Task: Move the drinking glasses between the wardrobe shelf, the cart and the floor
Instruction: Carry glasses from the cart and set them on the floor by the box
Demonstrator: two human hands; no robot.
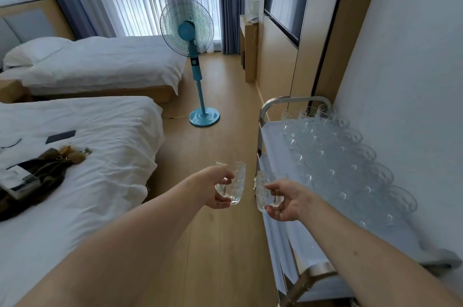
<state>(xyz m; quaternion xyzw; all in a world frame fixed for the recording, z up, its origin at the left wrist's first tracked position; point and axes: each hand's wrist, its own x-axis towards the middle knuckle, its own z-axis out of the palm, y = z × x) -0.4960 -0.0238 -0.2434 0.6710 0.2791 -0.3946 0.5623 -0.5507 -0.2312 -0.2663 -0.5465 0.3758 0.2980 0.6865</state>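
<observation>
Beyond the right hand (288,200), the massed glasses (338,156) on the cart (271,136) blur together, uncountable. The cart's near end is cut off by the bottom edge. Fingers (221,200) hide part of the left glass (235,181).

Glass (234,182) in my left hand (216,188): clear, glossy, dimpled pattern. Glass (264,191) in my right hand (288,200): same clear textured finish. Cart (269,106) at 3 o'clock: brushed metal frame, pale matt cloth over the shelf, rows of clear shiny glasses (338,161). Floor (220,231): smooth light wood, low sheen. Fan (198,76) at 12: glossy teal plastic. Bed (100,156) at 9: white matt cloth, creased.
</observation>
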